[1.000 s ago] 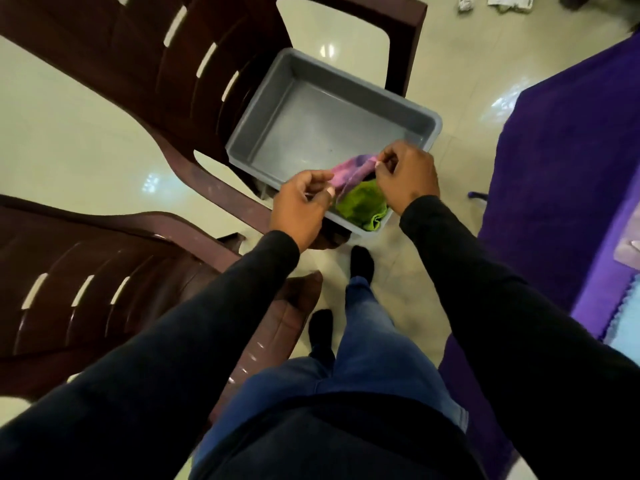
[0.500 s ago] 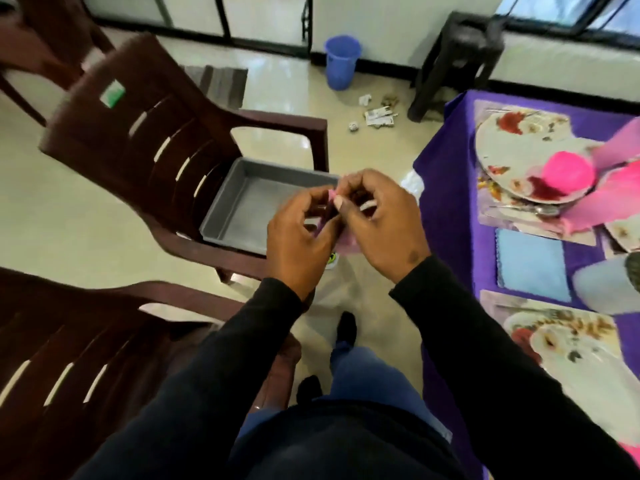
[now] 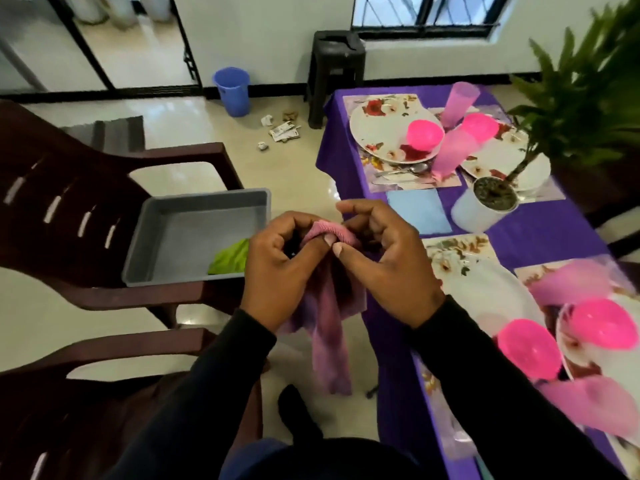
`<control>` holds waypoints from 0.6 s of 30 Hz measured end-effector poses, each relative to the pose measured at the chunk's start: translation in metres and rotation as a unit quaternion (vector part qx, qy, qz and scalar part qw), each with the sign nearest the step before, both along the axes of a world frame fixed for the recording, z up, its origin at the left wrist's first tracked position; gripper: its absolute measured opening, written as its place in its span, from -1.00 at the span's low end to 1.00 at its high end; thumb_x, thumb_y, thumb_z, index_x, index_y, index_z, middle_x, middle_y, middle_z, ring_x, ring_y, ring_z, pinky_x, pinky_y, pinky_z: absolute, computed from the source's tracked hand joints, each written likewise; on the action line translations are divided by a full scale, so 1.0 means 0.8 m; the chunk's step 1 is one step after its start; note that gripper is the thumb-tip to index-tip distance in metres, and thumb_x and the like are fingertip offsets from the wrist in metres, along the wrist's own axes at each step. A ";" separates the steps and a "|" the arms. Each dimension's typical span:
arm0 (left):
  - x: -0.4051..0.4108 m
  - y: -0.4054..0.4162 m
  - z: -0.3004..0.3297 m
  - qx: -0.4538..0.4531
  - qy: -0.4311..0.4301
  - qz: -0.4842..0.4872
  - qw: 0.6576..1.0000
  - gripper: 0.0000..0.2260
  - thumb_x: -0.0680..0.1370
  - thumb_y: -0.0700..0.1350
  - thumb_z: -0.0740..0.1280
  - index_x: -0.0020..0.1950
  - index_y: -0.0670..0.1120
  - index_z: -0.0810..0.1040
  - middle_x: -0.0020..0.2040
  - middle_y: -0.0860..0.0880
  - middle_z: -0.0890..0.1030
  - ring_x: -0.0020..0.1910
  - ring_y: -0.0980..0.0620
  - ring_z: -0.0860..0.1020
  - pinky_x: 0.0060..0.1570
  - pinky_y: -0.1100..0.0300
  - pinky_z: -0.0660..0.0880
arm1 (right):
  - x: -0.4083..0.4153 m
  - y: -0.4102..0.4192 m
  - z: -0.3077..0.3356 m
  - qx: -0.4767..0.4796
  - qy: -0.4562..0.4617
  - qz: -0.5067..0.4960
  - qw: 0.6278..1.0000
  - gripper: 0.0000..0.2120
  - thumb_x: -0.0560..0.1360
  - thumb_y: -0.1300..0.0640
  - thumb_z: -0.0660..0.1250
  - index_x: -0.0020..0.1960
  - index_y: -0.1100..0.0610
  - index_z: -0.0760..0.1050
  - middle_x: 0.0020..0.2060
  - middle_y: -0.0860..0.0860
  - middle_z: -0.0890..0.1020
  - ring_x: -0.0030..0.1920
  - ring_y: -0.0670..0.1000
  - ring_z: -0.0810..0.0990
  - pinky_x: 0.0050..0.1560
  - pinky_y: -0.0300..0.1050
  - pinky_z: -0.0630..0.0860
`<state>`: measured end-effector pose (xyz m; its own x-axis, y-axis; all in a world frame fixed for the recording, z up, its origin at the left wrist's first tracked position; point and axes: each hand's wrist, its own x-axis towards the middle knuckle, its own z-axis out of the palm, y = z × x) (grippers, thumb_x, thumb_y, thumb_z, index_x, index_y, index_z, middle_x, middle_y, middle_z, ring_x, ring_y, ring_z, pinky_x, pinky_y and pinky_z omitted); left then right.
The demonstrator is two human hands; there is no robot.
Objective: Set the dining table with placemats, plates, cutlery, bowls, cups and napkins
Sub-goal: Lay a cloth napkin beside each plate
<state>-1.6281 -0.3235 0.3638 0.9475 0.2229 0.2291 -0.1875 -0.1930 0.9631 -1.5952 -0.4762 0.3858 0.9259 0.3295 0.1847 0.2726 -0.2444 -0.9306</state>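
Observation:
Both my hands pinch the top edge of a pink-purple napkin [image 3: 329, 327], which hangs down between them above the floor. My left hand [image 3: 280, 268] and my right hand [image 3: 384, 258] almost touch at the thumbs. A green napkin [image 3: 230, 259] lies in the grey tub [image 3: 201, 206] on a brown chair. On the purple table [image 3: 540, 233] to the right are floral placemats, white plates [image 3: 381, 133], pink bowls [image 3: 424, 133], pink cups [image 3: 450, 154], cutlery [image 3: 401, 173] and a blue napkin [image 3: 417, 211].
Two brown plastic chairs [image 3: 69, 202] stand at the left, one close by my legs. A potted plant [image 3: 491, 199] sits on the table. A blue bucket [image 3: 232, 90], a black stool [image 3: 337, 60] and paper scraps [image 3: 284, 131] are on the floor by the far wall.
I have lifted the pink-purple napkin out of the tub and turned toward the table; my hands have come together at its top edge and the cloth now hangs down.

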 end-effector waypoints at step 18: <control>-0.189 -0.330 0.051 -0.022 0.005 -0.132 0.991 -0.92 0.57 -0.19 0.39 0.00 -0.14 0.67 -0.10 -0.02 0.73 -0.10 0.10 0.66 -0.08 0.25 0.57 | -0.232 -0.346 0.002 0.060 -0.017 -0.121 0.991 -0.88 0.52 0.28 0.40 -0.20 0.19 0.59 -0.39 -0.07 0.56 -0.34 -0.13 0.48 -0.29 -0.19 0.42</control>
<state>-1.7790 -0.5876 0.4049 0.9765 -0.0242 0.2142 -0.2156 -0.0964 0.9717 -1.7811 -0.7531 0.3875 0.9678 0.0726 0.2409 0.2506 -0.1937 -0.9485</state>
